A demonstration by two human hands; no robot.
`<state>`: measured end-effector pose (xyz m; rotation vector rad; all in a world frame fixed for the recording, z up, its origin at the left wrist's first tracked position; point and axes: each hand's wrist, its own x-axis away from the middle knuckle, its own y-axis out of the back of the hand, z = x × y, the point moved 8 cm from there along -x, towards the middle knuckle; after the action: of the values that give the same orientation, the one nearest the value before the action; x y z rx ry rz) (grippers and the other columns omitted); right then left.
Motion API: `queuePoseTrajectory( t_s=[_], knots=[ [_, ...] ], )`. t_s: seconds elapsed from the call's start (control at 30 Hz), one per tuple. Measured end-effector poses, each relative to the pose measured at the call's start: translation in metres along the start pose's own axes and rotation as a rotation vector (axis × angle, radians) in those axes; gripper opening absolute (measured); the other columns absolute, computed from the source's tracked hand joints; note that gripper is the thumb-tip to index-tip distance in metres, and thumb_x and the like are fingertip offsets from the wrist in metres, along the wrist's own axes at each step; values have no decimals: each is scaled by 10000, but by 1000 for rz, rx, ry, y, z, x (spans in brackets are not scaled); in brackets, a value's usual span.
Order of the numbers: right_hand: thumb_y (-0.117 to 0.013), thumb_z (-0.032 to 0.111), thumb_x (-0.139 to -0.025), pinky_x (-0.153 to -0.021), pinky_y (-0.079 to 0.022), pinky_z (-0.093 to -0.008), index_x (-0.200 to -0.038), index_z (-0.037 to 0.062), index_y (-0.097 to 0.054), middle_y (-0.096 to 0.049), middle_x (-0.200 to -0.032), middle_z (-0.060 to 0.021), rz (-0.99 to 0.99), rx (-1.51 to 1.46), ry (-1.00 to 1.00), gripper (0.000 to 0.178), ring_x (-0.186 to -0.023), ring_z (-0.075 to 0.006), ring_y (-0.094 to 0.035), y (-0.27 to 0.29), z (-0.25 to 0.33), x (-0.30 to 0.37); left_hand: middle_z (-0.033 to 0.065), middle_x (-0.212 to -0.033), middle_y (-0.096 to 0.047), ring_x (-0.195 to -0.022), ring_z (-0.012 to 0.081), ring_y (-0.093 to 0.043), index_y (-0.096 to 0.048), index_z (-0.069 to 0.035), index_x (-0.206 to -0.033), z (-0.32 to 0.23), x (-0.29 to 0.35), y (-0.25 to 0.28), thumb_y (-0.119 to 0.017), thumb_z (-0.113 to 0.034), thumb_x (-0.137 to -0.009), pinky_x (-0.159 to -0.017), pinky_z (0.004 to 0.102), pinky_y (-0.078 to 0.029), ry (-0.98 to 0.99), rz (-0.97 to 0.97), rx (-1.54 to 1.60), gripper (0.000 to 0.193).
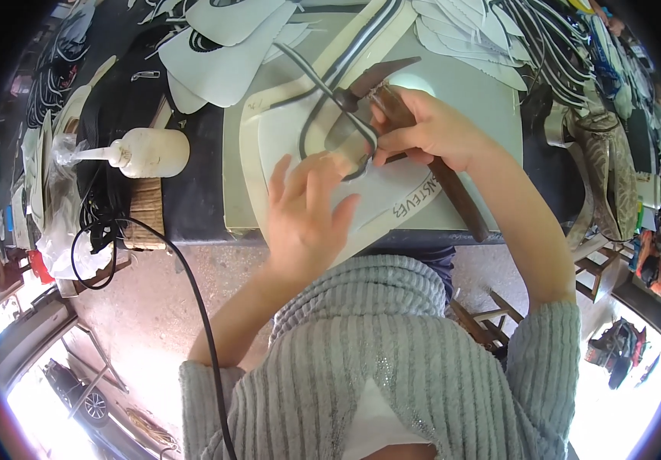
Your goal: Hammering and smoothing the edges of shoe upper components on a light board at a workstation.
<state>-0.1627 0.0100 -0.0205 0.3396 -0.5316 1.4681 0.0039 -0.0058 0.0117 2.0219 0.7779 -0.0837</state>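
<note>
A hammer with a brown wooden handle (459,201) and a dark, pointed metal head (380,75) lies slantwise in my right hand (430,136). The fingers of that hand wrap round the handle just below the head. By its fingertips, a black and light-grey strip (317,70) bends in a loop over a white sheet piece (284,146). My left hand (306,207) is raised at the left of the loop, fingers apart and slightly blurred. Its fingertips come close to the strip; whether they touch it I cannot tell. Beneath lies a pale board (491,153) with handwriting on a strip near its front.
A white squeeze bottle (154,152) lies on the dark table at left, with a plastic bag (66,238) and a black cable (185,268) nearby. White cut pieces (227,65) are piled at the back. A patterned pouch (606,172) sits at right, near a wooden stool (600,264).
</note>
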Motion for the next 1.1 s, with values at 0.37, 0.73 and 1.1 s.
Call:
queuePoseTrajectory(
  t_s=[0.37,0.73,1.1],
  knots=[
    [-680,48,-840,-437,-308,-202,-996,90,-486,-574,-871,-1,-25,50,33,253,-796,-142,-723,2,-9,-5,154,-1002,-656,-933,276,-643,-555,66,-1128,-10,1,-12,-709,73,-763,-813,383,-547,-124,-28,17,396],
    [-621,223,-933,-510,-460,-349,-900,31,-519,-596,-687,-105,-426,667,480,220,-622,-273,-662,5,31,29,260,-970,-638,-892,343,-618,-555,32,-1119,-56,10,-37,-599,-123,-811,-845,446,-522,-574,190,-593,347],
    [-557,307,-977,-515,-496,-405,-817,10,-527,-615,-632,-140,-401,1366,432,338,-579,-330,-643,-49,19,58,313,-957,-645,-864,393,-658,-557,85,-1127,-54,15,-41,-599,-105,-800,-813,465,-543,-608,102,-665,380]
  ],
)
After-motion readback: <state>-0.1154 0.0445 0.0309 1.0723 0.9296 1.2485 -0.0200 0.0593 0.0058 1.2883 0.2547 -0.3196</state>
